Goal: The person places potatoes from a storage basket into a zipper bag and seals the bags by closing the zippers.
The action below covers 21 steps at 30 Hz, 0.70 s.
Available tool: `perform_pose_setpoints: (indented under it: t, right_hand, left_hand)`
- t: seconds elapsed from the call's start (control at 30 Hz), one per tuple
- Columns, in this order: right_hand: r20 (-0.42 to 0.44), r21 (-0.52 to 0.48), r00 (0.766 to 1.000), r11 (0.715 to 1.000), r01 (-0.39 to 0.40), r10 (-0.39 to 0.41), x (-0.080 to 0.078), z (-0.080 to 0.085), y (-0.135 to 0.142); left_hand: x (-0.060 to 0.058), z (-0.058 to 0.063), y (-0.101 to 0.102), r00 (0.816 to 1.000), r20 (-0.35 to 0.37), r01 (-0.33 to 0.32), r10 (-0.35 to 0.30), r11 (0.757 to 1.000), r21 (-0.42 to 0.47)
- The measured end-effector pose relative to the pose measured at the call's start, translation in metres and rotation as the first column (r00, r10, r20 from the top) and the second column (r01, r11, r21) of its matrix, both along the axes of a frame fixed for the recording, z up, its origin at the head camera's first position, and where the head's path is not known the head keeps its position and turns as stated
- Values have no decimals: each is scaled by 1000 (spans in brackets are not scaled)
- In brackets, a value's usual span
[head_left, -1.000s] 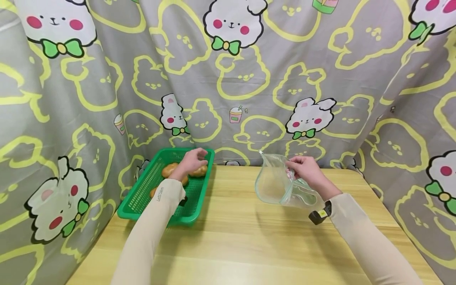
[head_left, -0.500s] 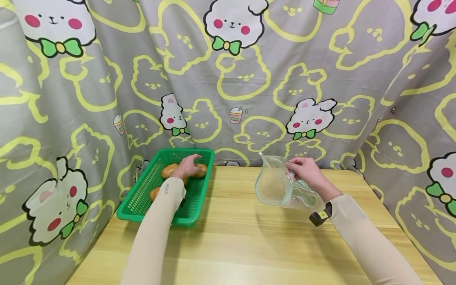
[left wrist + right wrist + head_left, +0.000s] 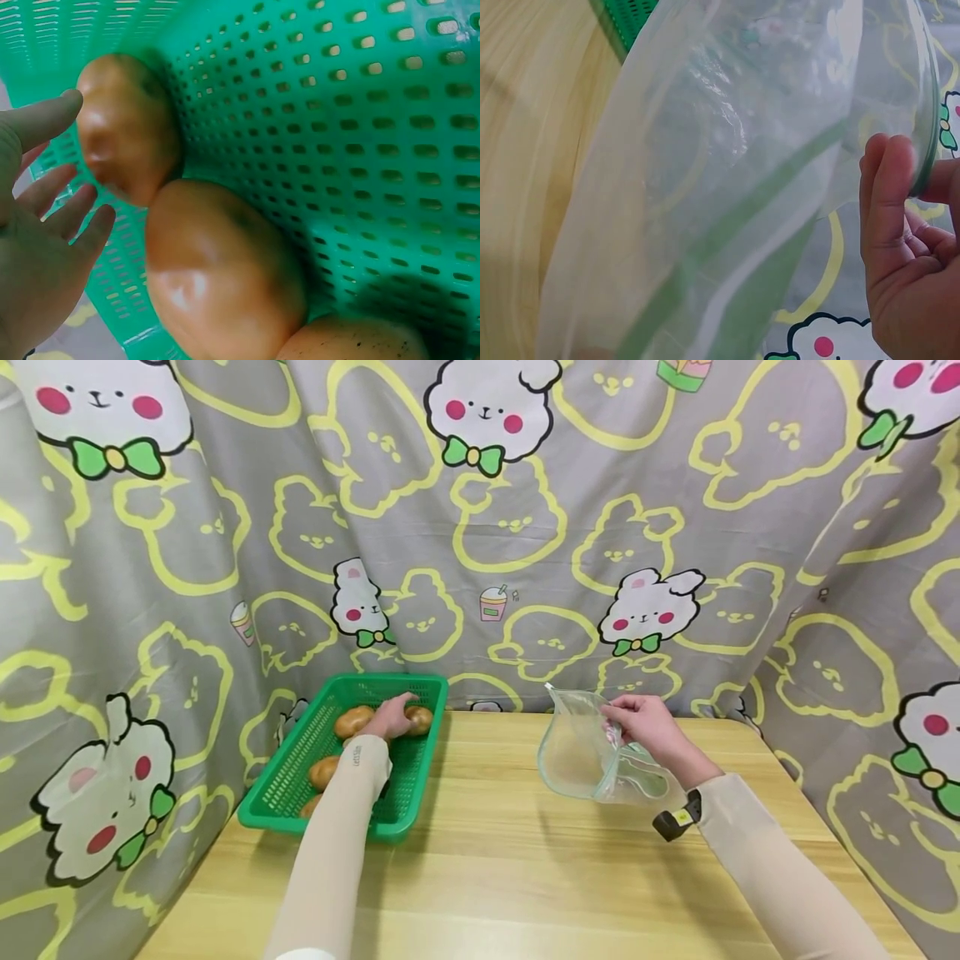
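Observation:
My left hand (image 3: 391,718) is inside the green plastic basket (image 3: 250,817), over its far part. In the left wrist view its fingers are spread, and the thumb tip (image 3: 73,98) overlaps the edge of a shiny brown potato (image 3: 124,127); whether they touch, I cannot tell. Another potato (image 3: 217,277) lies against that one, and a speckled one (image 3: 352,341) shows at the bottom edge. Above the table my right hand (image 3: 647,727) pinches the rim of a clear zip bag (image 3: 573,752) with green edging, between thumb and fingers. The bag hangs with its mouth parted.
Both objects are over a light wooden table (image 3: 480,877). A grey patterned curtain (image 3: 480,543) rises behind it and along both sides. More potatoes, one of them at the left (image 3: 324,772), lie in the basket under and beside my left forearm.
My left hand has come down into the basket, to the far potato at its right. The right hand and the bag have stayed nearly still.

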State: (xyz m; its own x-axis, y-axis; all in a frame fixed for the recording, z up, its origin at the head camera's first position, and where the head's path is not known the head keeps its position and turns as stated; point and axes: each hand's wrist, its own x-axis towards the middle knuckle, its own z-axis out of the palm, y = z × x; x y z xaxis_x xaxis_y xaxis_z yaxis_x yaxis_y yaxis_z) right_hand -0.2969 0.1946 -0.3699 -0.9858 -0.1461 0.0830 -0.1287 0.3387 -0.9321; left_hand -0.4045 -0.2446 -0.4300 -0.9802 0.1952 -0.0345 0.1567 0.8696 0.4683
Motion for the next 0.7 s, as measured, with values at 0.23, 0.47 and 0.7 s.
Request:
perform_pose_setpoints:
  t: [0.23, 0.47, 0.7]
  right_hand:
    - [-1, 0, 1000, 1000, -1, 1, 3, 1, 0]
    - [15, -10, 1000, 1000, -2, 2, 5, 2, 1]
    - [4, -6, 1000, 1000, 4, -4, 4, 2, 1]
  left_hand:
    - [-3, -11, -4, 999, -4, 37, -37, 999, -33]
    - [-6, -16, -10, 998, -6, 69, -70, 996, -64]
    - [-3, -14, -13, 994, -37, 96, -98, 994, -57]
